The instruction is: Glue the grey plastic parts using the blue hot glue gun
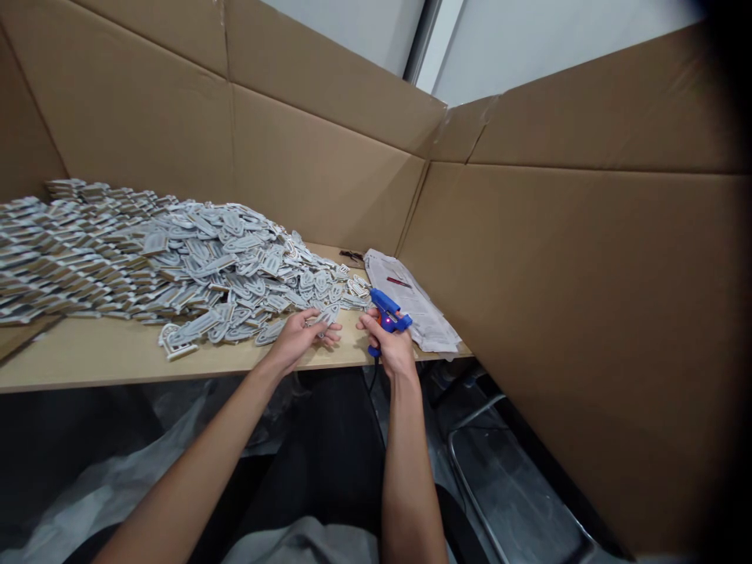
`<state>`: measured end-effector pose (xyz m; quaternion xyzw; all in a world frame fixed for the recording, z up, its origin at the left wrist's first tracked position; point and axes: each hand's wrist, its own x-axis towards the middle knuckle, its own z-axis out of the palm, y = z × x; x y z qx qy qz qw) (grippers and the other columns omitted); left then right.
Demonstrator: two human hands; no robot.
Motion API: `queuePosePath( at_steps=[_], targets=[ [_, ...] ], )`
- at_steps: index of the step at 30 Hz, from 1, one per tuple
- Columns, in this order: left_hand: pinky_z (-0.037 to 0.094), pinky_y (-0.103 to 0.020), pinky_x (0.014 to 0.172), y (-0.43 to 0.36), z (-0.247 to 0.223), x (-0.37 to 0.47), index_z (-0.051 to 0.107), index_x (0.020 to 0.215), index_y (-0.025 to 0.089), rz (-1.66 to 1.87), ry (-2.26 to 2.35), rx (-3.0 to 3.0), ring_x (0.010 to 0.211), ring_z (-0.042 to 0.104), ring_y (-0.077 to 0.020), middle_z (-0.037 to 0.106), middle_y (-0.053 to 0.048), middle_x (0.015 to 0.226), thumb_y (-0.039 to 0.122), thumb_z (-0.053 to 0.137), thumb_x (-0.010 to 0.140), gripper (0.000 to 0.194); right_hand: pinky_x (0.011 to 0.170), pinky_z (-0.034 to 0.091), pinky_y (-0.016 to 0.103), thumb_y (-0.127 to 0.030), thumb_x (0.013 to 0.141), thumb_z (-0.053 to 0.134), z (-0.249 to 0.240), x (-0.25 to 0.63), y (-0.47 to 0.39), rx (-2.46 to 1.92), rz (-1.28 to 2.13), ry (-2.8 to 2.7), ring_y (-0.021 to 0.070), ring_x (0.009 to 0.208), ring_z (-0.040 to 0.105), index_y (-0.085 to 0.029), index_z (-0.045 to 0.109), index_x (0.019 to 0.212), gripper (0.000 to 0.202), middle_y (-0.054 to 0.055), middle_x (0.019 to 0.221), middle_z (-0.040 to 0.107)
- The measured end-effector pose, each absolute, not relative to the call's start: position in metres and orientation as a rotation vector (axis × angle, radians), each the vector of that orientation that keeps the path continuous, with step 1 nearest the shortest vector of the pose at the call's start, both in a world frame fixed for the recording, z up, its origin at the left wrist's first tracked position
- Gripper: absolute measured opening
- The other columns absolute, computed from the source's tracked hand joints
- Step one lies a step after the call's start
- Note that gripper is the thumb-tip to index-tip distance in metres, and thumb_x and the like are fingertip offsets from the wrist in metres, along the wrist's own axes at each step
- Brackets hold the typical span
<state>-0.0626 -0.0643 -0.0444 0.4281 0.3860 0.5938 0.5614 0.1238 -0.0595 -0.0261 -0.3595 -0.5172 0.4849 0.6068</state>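
Observation:
My left hand (298,338) holds a small grey-white flat piece (329,315) between thumb and fingers, just above the table's front part. In my right hand (391,342) is a blue glue gun (385,304) with a small lit red light; its cord hangs down below the handle. The nozzle end points up and to the left, a short gap away from the piece in the left hand. A large heap of similar grey-white pieces (235,251) lies behind and left of my hands.
Neat stacked rows of pieces (76,258) fill the left of the wooden table (129,360). Paper sheets (423,313) with a dark red pen (399,282) lie right. Cardboard walls (329,164) enclose the table. A metal-framed chair (517,478) stands lower right.

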Motion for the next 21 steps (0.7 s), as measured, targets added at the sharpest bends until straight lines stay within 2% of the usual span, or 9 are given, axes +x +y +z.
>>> queuePosePath(
  at_steps=[3,6,10,13,16,21],
  targets=[
    [0.062,-0.033,0.063,-0.063,-0.046,-0.063,0.056,0.097,0.012,1.410,0.914,1.047,0.063,0.074,-0.0211,0.078,-0.016,0.086,0.024,0.073,0.085,0.024,0.046,0.037,0.022,-0.050,0.077,0.078,-0.026,0.126,-0.064,-0.978,1.024,-1.365,0.0098,0.051,0.052,-0.016,0.071,0.090,0.036,0.000,0.066,0.067],
    [0.060,-0.029,0.056,-0.062,-0.046,-0.063,0.055,0.092,0.014,1.446,0.929,1.055,0.057,0.071,-0.0180,0.077,-0.012,0.078,0.028,0.072,0.086,0.023,0.052,0.042,0.023,-0.054,0.080,0.075,-0.022,0.127,-0.071,-1.035,0.936,-1.552,0.0121,0.055,0.055,-0.016,0.072,0.084,0.038,0.002,0.065,0.066],
    [0.057,-0.029,0.049,-0.062,-0.047,-0.062,0.048,0.097,0.018,1.494,0.922,1.013,0.052,0.068,-0.0178,0.075,-0.005,0.072,0.027,0.070,0.085,0.027,0.058,0.047,0.025,-0.052,0.083,0.073,-0.024,0.125,-0.076,-0.970,0.875,-1.670,0.0142,0.060,0.058,-0.017,0.071,0.085,0.036,0.001,0.067,0.065],
    [0.055,-0.028,0.048,-0.063,-0.047,-0.062,0.044,0.100,0.020,1.504,0.895,1.016,0.055,0.069,-0.0189,0.074,-0.003,0.073,0.024,0.070,0.082,0.032,0.055,0.045,0.025,-0.053,0.084,0.071,-0.029,0.123,-0.074,-0.967,0.818,-1.748,0.0148,0.057,0.057,-0.017,0.068,0.081,0.036,0.000,0.062,0.062],
    [0.055,-0.026,0.051,-0.064,-0.048,-0.062,0.049,0.106,0.019,1.520,0.884,1.048,0.057,0.068,-0.0161,0.072,-0.002,0.077,0.017,0.069,0.077,0.035,0.052,0.043,0.025,-0.055,0.085,0.071,-0.033,0.120,-0.074,-0.992,0.769,-1.841,0.0153,0.053,0.057,-0.018,0.066,0.078,0.038,-0.001,0.059,0.061],
    [0.054,-0.025,0.057,-0.061,-0.053,-0.063,0.056,0.121,0.015,1.514,0.947,1.022,0.060,0.065,-0.0142,0.071,-0.002,0.079,0.010,0.066,0.074,0.049,0.052,0.045,0.024,-0.055,0.087,0.070,-0.034,0.111,-0.075,-0.967,0.779,-1.888,0.0161,0.055,0.061,-0.019,0.067,0.084,0.036,0.000,0.065,0.065]
  ],
)
